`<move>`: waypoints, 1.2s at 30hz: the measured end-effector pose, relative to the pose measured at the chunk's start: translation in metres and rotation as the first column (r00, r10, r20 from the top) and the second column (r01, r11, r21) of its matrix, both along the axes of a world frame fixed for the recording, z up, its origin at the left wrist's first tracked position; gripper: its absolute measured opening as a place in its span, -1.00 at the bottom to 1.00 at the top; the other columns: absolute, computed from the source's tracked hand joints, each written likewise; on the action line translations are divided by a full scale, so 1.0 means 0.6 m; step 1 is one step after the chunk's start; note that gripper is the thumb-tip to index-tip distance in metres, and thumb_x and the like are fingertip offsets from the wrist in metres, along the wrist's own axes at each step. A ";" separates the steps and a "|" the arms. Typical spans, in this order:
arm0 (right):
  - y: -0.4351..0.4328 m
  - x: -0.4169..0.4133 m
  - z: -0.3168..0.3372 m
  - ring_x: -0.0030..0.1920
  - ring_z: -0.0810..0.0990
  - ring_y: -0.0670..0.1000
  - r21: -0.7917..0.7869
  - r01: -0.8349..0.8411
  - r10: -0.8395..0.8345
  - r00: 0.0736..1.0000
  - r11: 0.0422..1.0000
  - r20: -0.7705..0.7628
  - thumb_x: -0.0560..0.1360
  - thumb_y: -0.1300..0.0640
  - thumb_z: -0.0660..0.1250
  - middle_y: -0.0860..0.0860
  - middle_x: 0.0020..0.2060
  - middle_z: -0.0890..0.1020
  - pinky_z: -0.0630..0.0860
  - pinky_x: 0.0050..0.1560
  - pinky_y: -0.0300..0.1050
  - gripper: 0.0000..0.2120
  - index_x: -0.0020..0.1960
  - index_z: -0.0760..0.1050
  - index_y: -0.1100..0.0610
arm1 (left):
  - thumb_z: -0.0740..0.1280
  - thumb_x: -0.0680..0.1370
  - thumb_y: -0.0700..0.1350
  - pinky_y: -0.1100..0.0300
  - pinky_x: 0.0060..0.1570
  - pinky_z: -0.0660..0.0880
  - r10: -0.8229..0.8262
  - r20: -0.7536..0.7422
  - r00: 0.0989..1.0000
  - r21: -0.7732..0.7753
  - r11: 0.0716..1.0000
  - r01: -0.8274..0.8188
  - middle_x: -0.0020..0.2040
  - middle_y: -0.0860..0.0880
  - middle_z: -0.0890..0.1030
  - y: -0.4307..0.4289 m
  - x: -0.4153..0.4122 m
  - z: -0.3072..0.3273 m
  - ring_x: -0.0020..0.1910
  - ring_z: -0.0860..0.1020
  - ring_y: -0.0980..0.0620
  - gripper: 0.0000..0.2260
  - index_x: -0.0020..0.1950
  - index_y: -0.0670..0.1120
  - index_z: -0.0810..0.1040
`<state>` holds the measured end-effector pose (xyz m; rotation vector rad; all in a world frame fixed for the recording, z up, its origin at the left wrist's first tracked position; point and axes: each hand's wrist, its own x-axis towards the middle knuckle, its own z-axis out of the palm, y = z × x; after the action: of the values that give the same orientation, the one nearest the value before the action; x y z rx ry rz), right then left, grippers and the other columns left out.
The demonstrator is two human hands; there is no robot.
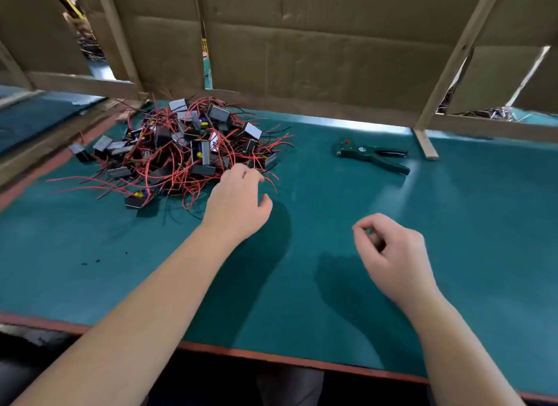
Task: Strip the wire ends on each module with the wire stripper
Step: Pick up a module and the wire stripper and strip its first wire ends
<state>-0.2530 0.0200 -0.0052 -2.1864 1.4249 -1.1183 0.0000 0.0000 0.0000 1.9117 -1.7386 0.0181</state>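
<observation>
Reaching toward the far-left corner of the green worktop (302,284), the left hand (238,203) hovers with fingers loosely spread, grasping nothing, its fingertips at the near right fringe of the pile of modules (181,145) with red wires. The right hand (389,248) is loosely curled and empty. The wire stripper (371,154) lies beyond it, well apart, near the far edge.

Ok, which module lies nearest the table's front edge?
The black module with yellow and blue parts showing, at the near edge of the pile, left of the left hand. The other modules sit farther back.
</observation>
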 end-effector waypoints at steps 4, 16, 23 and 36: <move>-0.004 0.016 -0.021 -0.49 0.26 -0.01 0.052 -0.002 -0.001 0.999 0.999 0.045 0.48 0.28 0.34 0.05 -0.47 0.39 0.31 -0.44 -0.09 -0.76 -0.27 0.43 -0.01 | 0.27 0.49 -0.01 -0.03 0.28 0.26 0.156 0.163 0.974 0.115 0.978 -0.176 0.45 -0.17 0.26 -0.027 -0.008 -0.023 0.37 0.24 -0.17 -0.62 0.26 -0.15 0.47; -0.013 0.003 -0.043 -0.52 0.23 -0.07 0.054 0.018 -0.027 0.984 0.998 0.176 0.43 0.12 0.25 0.05 -0.51 0.34 0.23 -0.48 -0.27 -0.92 -0.22 0.43 -0.04 | 0.33 0.40 -0.24 -0.05 0.23 0.18 0.191 0.027 0.981 -0.317 0.932 -0.173 0.29 -0.08 0.49 -0.002 -0.006 -0.041 0.22 0.48 -0.09 -0.53 0.32 -0.15 0.48; -0.009 -0.005 -0.044 -0.52 0.21 -0.09 0.046 0.030 -0.039 0.976 0.999 0.212 0.45 0.22 0.29 0.05 -0.53 0.31 0.21 -0.49 -0.32 -0.82 -0.28 0.43 -0.01 | 0.31 0.53 -0.28 0.07 0.15 0.36 -0.105 0.089 0.990 -0.603 0.785 0.137 0.34 -0.19 0.45 0.005 -0.031 -0.018 0.35 0.38 0.02 -0.59 0.38 -0.26 0.39; -0.007 0.000 -0.044 -0.52 0.20 -0.09 0.038 0.063 -0.070 0.971 0.997 0.229 0.42 0.14 0.26 -0.08 -0.58 0.27 0.21 -0.48 -0.32 -0.91 -0.24 0.44 -0.02 | 0.42 0.35 -0.47 0.20 0.19 0.44 -0.392 0.002 0.920 -0.510 0.791 0.338 0.08 -0.09 0.64 0.014 -0.069 -0.035 0.06 0.54 -0.03 -0.53 0.23 -0.23 0.53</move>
<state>-0.2531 0.0158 -0.0315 -1.9271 1.4116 -1.3158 -0.0416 0.0086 -0.0208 1.1615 -1.7874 0.2050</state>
